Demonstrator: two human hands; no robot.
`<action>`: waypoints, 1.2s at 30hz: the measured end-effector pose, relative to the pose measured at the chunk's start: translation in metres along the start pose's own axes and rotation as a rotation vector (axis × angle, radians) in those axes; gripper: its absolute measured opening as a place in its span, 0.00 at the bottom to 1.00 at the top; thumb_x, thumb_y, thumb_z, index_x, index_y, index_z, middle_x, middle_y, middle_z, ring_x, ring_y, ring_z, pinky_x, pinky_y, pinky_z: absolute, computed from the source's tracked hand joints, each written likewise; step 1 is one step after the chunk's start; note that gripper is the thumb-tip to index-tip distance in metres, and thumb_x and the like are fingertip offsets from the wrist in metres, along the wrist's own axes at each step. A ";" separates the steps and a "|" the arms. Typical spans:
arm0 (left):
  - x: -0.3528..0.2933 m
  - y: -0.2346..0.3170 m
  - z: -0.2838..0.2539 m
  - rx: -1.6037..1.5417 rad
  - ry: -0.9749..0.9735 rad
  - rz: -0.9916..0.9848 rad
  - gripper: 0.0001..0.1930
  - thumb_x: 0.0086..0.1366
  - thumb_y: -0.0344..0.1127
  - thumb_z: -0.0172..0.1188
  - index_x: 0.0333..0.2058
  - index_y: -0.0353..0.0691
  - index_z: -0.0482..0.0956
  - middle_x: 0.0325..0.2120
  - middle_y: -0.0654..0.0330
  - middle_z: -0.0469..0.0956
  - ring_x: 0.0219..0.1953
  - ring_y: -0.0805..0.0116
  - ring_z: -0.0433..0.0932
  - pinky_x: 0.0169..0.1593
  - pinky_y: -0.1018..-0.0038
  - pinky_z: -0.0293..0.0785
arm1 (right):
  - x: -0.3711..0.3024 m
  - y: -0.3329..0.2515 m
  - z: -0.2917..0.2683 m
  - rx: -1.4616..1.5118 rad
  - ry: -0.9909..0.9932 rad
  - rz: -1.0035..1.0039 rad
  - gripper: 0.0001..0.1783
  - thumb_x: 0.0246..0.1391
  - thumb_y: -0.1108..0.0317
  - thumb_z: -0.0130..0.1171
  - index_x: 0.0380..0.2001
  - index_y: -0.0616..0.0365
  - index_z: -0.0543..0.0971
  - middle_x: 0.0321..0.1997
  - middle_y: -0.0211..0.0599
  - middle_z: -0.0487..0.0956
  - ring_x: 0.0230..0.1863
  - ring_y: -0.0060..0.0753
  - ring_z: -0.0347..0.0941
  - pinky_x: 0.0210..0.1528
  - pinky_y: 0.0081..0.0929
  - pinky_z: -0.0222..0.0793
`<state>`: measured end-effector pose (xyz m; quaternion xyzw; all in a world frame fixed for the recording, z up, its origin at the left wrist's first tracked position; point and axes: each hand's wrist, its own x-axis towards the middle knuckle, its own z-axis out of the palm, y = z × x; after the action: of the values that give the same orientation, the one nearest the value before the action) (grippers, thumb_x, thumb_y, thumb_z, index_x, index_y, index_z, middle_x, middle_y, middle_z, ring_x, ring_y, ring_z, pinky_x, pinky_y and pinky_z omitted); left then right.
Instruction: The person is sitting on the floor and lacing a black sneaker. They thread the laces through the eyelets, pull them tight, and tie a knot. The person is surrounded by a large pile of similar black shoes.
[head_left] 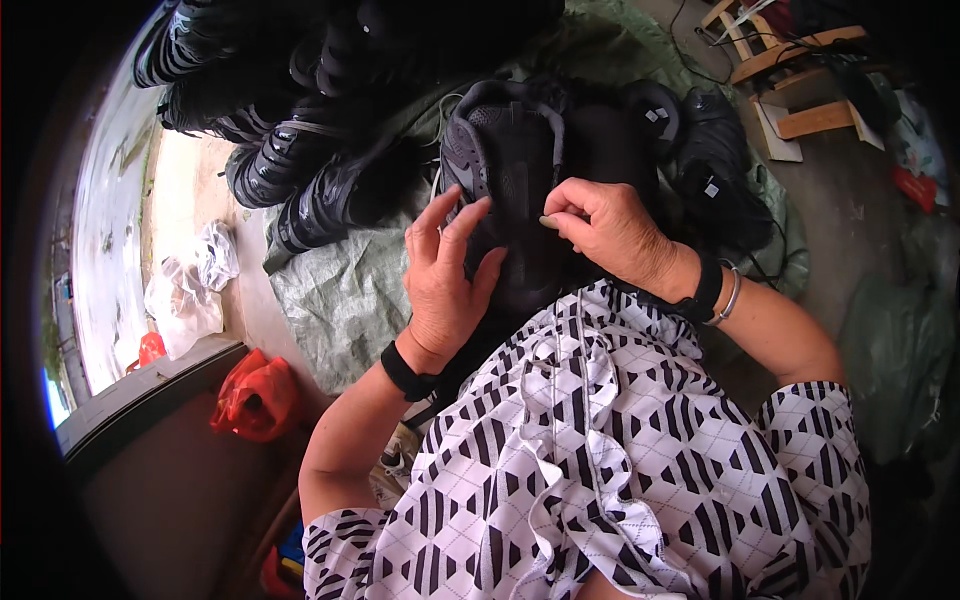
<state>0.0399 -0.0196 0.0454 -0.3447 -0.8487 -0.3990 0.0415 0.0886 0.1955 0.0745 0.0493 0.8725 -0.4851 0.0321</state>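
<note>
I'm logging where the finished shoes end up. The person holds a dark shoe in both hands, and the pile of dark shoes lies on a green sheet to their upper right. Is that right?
Not quite. The head view shows the pile of dark shoes to the person's upper left, not upper right. The rest holds: the left hand and right hand are on the dark shoe, and the pile lies on the green sheet.

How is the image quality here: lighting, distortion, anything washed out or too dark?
Head view: strong fisheye bending with black vignette at the rim; the pale ground at left is overexposed; the black mesh sports shoe under the left hand and right hand loses detail in shadow; focus looks adequate.
</note>
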 end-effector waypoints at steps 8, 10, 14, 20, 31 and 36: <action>0.000 0.001 -0.006 0.111 0.017 0.255 0.25 0.48 0.24 0.66 0.47 0.53 0.81 0.39 0.60 0.74 0.44 0.59 0.74 0.44 0.68 0.76 | 0.005 -0.005 -0.006 0.467 -0.224 0.263 0.08 0.56 0.72 0.59 0.37 0.65 0.79 0.27 0.33 0.80 0.25 0.19 0.77 0.29 0.15 0.73; 0.007 0.005 -0.008 0.112 0.003 0.226 0.22 0.49 0.24 0.66 0.45 0.51 0.82 0.36 0.61 0.75 0.41 0.60 0.75 0.40 0.69 0.76 | 0.006 -0.005 -0.011 0.425 -0.294 0.291 0.10 0.56 0.71 0.59 0.40 0.65 0.78 0.29 0.32 0.79 0.27 0.19 0.77 0.31 0.16 0.73; 0.026 0.019 -0.015 0.251 -0.084 0.146 0.14 0.51 0.26 0.65 0.38 0.47 0.83 0.30 0.63 0.75 0.33 0.62 0.75 0.33 0.70 0.73 | 0.008 -0.006 -0.012 0.450 -0.317 0.244 0.10 0.56 0.72 0.58 0.41 0.64 0.78 0.29 0.31 0.79 0.27 0.19 0.76 0.30 0.16 0.73; 0.046 0.023 -0.015 0.234 -0.162 0.105 0.05 0.50 0.31 0.66 0.27 0.46 0.80 0.25 0.67 0.73 0.32 0.64 0.75 0.31 0.69 0.72 | 0.007 -0.002 -0.013 0.529 -0.325 0.259 0.10 0.56 0.71 0.59 0.39 0.65 0.77 0.26 0.32 0.79 0.24 0.19 0.75 0.28 0.17 0.73; 0.030 0.006 -0.012 0.100 -0.003 0.006 0.05 0.55 0.29 0.64 0.30 0.43 0.77 0.28 0.60 0.73 0.32 0.62 0.75 0.33 0.71 0.73 | -0.002 0.000 -0.035 0.346 -0.320 0.121 0.14 0.54 0.75 0.58 0.44 0.65 0.75 0.26 0.28 0.77 0.26 0.15 0.73 0.33 0.17 0.72; 0.023 -0.034 -0.082 -0.753 0.513 -0.632 0.12 0.72 0.38 0.50 0.42 0.34 0.73 0.43 0.56 0.76 0.42 0.66 0.79 0.51 0.71 0.75 | -0.024 0.004 -0.075 0.150 -0.538 0.391 0.09 0.52 0.69 0.61 0.33 0.65 0.80 0.18 0.26 0.74 0.20 0.15 0.70 0.24 0.14 0.66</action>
<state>-0.0153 -0.0799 0.0868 0.0440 -0.6724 -0.7388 -0.0011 0.1120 0.2600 0.1126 0.0881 0.7687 -0.5281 0.3500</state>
